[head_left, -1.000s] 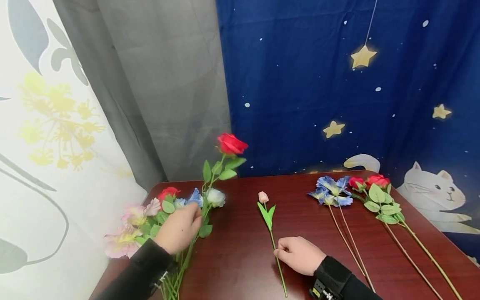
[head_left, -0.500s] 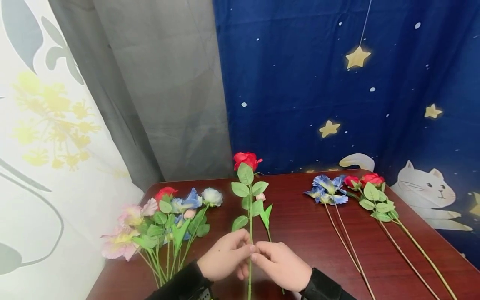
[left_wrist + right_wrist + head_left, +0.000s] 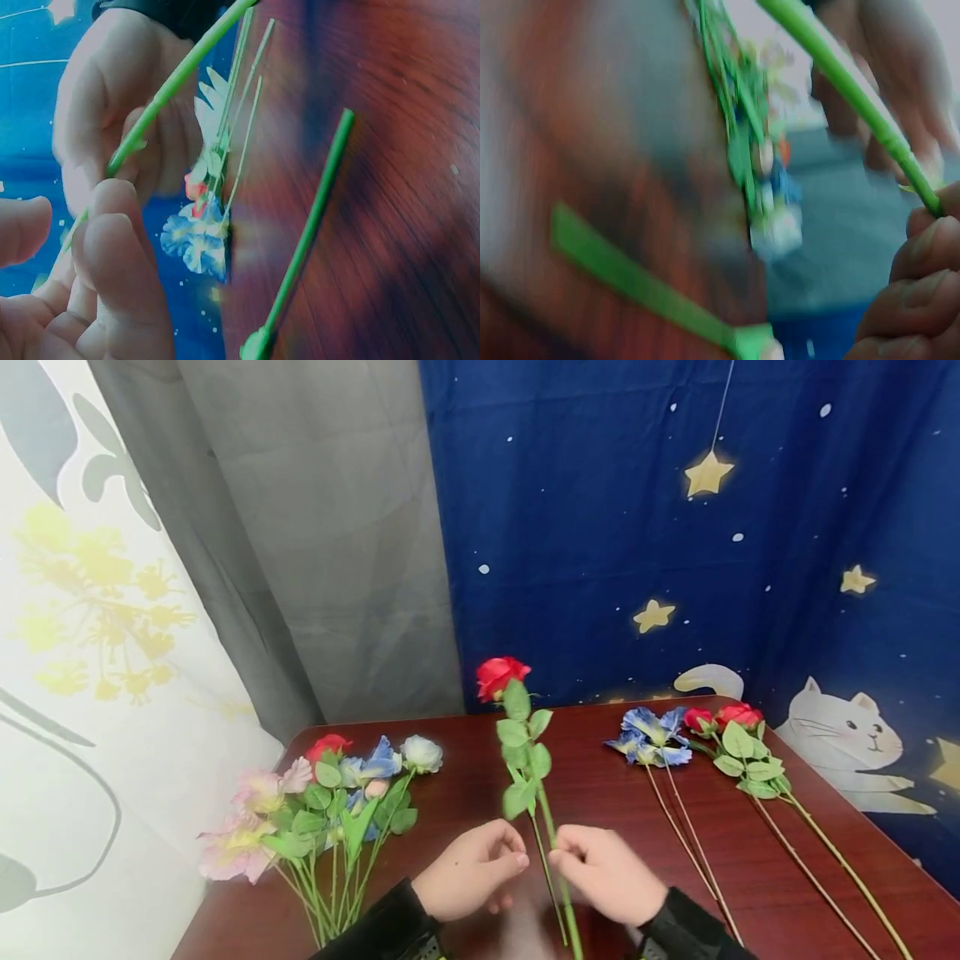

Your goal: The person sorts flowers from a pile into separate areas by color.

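An artificial red rose (image 3: 501,678) stands nearly upright over the middle of the table, its stem slanting down to the right. My right hand (image 3: 611,875) pinches that stem between thumb and fingers. Just left of the stem is my left hand (image 3: 476,870), fingers loosely bent and holding nothing. Its thumb stands apart from its fingers (image 3: 116,240) in the left wrist view. On the table under the rose lies a tulip, its thin green stem (image 3: 549,881) showing and its pale pink head hidden behind the rose's leaves.
At left lies a mixed bunch of flowers (image 3: 330,810) in pink, red, blue and white. To the right are blue irises (image 3: 654,737), then red roses (image 3: 738,717) with long stems reaching the front. Curtains (image 3: 600,527) hang behind the dark red table (image 3: 450,793).
My left hand brought the rose from the left bunch to the middle. My right hand left the tulip stem and took the rose's stem; my left hand then let go. The rose shifted slightly right.
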The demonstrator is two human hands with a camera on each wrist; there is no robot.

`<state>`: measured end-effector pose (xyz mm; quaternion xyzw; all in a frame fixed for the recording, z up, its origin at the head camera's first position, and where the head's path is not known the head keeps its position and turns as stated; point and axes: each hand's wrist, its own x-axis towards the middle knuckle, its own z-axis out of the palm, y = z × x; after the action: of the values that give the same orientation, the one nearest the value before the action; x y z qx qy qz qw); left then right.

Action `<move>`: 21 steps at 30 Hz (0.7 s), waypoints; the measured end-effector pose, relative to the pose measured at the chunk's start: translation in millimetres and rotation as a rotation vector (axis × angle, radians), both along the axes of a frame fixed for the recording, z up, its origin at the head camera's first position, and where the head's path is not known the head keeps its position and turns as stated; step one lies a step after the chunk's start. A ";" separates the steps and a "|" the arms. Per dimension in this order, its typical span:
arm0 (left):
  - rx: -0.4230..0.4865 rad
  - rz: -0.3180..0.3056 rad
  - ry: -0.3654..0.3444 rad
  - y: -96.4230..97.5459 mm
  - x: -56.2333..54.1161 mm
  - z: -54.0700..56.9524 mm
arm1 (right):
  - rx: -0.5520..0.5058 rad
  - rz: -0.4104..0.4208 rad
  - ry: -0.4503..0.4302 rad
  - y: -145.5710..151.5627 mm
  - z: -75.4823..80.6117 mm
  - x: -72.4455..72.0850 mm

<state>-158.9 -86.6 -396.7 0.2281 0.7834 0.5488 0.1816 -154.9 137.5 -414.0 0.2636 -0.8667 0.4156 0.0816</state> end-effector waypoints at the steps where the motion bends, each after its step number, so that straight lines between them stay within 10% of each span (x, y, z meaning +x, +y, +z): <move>1: -0.015 0.004 0.001 -2.6 0.2 -0.5 | 0.022 -0.043 0.008 13.1 -0.1 -3.0; 11: -0.089 0.079 -0.019 -50.7 -2.8 -5.1 | 0.476 -0.413 0.129 192.3 9.7 -33.0; 21: -0.141 0.116 0.007 -65.8 -4.6 -4.6 | 0.649 -0.549 -0.157 278.2 -1.8 -35.3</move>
<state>-163.5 -152.4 -401.2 0.1708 0.8328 0.5010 0.1623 -190.2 415.7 -415.8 0.0029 -0.9940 0.1031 0.0358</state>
